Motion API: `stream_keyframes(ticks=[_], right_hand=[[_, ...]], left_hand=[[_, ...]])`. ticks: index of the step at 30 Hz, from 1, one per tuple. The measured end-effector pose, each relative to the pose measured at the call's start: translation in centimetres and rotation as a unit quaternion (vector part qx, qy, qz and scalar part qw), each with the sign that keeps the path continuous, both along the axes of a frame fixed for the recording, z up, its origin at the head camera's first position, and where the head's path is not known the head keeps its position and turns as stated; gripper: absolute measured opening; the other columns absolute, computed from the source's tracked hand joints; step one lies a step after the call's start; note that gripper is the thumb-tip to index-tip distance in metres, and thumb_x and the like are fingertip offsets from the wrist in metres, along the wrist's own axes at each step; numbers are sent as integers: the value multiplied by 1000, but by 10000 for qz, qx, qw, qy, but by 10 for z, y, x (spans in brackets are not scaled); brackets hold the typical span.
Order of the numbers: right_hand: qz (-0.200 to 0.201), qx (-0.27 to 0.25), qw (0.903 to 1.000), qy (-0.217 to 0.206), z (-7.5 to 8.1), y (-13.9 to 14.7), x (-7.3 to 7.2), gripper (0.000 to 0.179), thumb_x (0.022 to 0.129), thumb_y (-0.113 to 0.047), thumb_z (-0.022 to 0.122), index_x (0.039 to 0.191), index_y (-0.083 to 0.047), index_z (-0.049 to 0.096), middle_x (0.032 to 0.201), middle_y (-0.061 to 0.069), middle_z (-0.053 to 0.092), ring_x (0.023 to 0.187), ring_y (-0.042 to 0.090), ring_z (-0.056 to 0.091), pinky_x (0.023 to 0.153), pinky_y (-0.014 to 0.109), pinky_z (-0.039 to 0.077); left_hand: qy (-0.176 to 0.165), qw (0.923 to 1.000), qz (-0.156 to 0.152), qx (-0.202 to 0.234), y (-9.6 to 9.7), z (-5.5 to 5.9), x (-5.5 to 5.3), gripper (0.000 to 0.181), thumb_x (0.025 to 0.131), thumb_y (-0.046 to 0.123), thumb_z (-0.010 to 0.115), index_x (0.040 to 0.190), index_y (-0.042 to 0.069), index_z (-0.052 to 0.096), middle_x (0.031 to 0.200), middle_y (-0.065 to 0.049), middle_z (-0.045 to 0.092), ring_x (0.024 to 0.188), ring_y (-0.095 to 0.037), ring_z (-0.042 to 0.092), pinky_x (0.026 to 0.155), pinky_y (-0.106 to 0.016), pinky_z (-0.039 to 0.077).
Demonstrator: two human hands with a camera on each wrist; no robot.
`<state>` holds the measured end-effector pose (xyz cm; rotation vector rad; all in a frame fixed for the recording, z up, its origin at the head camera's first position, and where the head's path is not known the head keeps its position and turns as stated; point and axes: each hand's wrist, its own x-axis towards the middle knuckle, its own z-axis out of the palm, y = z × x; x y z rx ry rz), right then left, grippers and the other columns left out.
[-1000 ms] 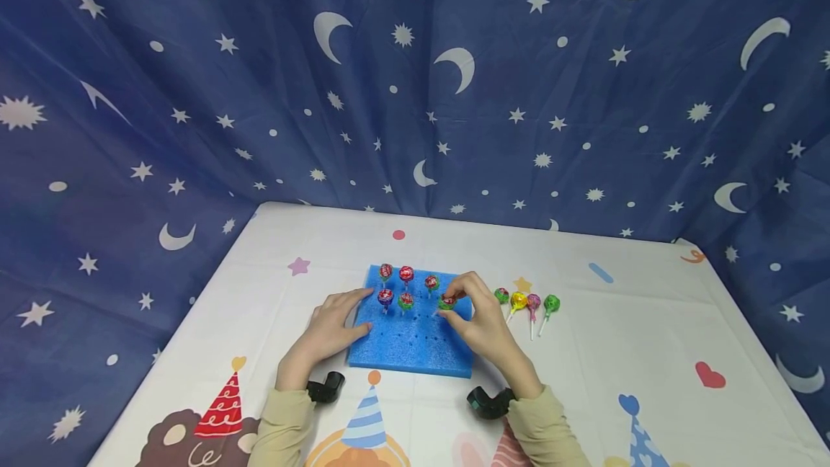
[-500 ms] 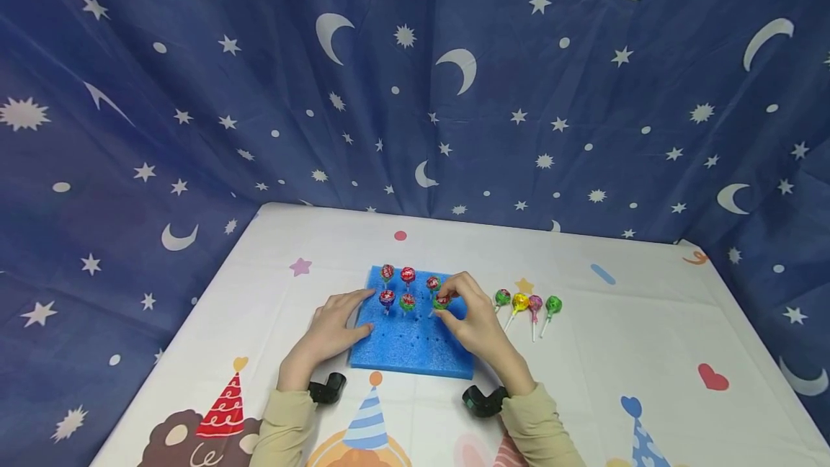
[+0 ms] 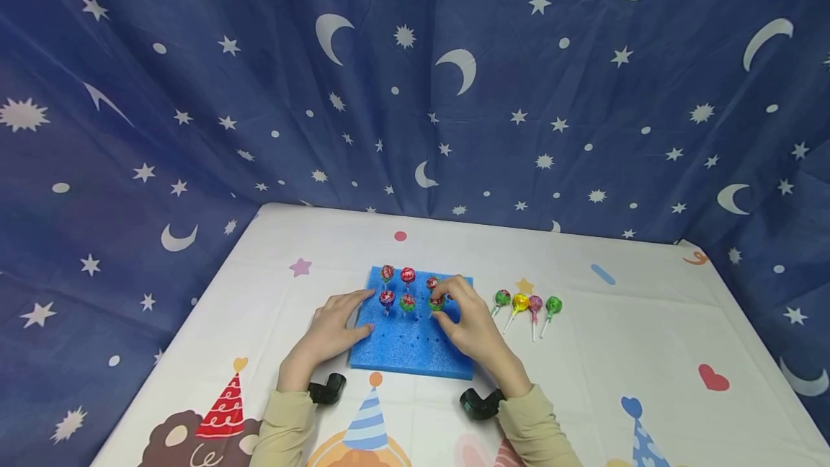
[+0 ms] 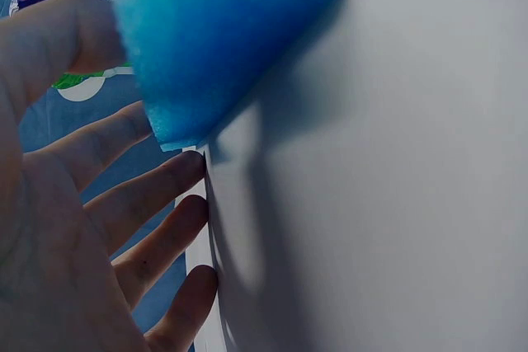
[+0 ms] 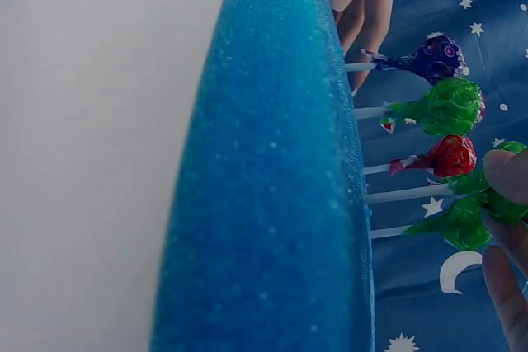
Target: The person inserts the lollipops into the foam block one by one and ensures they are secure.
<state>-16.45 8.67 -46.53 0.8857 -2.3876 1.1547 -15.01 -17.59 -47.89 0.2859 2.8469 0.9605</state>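
Note:
A blue foam block (image 3: 408, 348) with rows of small holes lies on the table. Several wrapped lollipops stand in its far holes, among them a red one (image 3: 407, 275) and a purple one (image 3: 386, 298). My right hand (image 3: 462, 317) pinches a green lollipop (image 3: 436, 302) whose stick (image 5: 408, 194) reaches the foam (image 5: 272, 204). My left hand (image 3: 337, 326) lies flat with straight fingers on the block's left edge; in the left wrist view its fingers (image 4: 157, 195) lie beside the foam corner (image 4: 214, 39).
Several loose lollipops (image 3: 527, 303) lie on the printed tablecloth (image 3: 648, 352) right of the block. A dark blue curtain (image 3: 415, 92) with moons and stars hangs behind the table. Black wrist mounts (image 3: 324, 388) sit by both sleeves.
My right hand has shifted left over the block with the green lollipop, bringing it in line beside the standing ones. The left hand has stayed put.

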Motion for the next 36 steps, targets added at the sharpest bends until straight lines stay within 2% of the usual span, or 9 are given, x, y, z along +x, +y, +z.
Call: stream_keyframes(ticks=[3,7,14,20,36], right_hand=[[-64,140,9999,-16,0,-1,2,32,78,3,74,101,-14,59,106,-2,61,105,14,58,91,35,52],[-147,259,9996,33,0,-2,3,34,78,2,74,104,-15,59,108,-3,62,105,13,56,92,34,51],[-351,589,9968,413,3,0,5,31,77,2,75,98,-16,61,105,-4,64,102,13,52,91,33,47],[-256,605,9971,381,3,0,6,29,78,3,74,98,-15,62,108,1,65,104,14,53,91,34,49],[-228,707,9964,405,4,4,6,25,80,-1,73,99,-15,63,108,-4,63,106,14,56,93,34,49]], left_hand=[[19,10000,-11,-16,0,0,0,61,88,29,64,144,17,44,150,-10,43,138,-36,33,106,-62,27],[43,10000,-21,-29,0,0,0,61,88,29,64,144,17,44,150,-10,43,138,-36,33,106,-62,27],[41,10000,-4,-36,-1,-1,0,61,88,29,63,144,17,44,150,-10,44,137,-36,34,106,-61,27],[80,10000,-6,-29,0,1,2,60,88,28,64,144,16,44,149,-11,44,137,-37,34,106,-62,27],[107,9999,-38,-84,0,4,2,60,88,28,63,144,16,44,149,-12,44,136,-37,35,105,-62,28]])
